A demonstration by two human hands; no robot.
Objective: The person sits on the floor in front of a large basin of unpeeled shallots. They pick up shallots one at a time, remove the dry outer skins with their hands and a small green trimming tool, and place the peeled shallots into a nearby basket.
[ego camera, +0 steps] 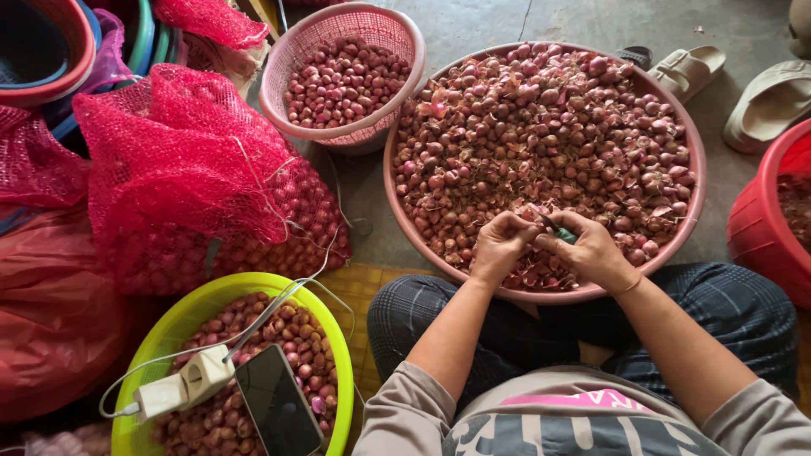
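**My two hands meet over the big pink bowl**

I sit on the floor with my legs crossed. The big pink bowl (pixel 405 221) sits right in front of me, and its near edge rests by my knees. It is full of small red onions (pixel 541 127).

My left hand (pixel 500 247) and my right hand (pixel 591 251) are both over the near part of the bowl. They are very close, almost touching. My left hand is curled around one little onion, but my fingers hide most of it, so I cannot see how it lies. My right hand is closed around a small knife (pixel 559 230) with a green handle. The dark blade points up and to the left, toward my left hand. So the onion sits just to the left of the knife tip, and the knife lies slanted between my two hands.

The pile of onions spreads away from my hands to the far side of the bowl. My hands are at its near edge, with loose dry skins all around them.

To my left, near me, is a yellow-green tub (pixel 173 325) with more onions, and a phone (pixel 277 405) and a white plug (pixel 187 384) lie on top. Farther left is a red net sack (pixel 182 169). A pink basket (pixel 342 72) of onions stands at the far side, left of the bowl.
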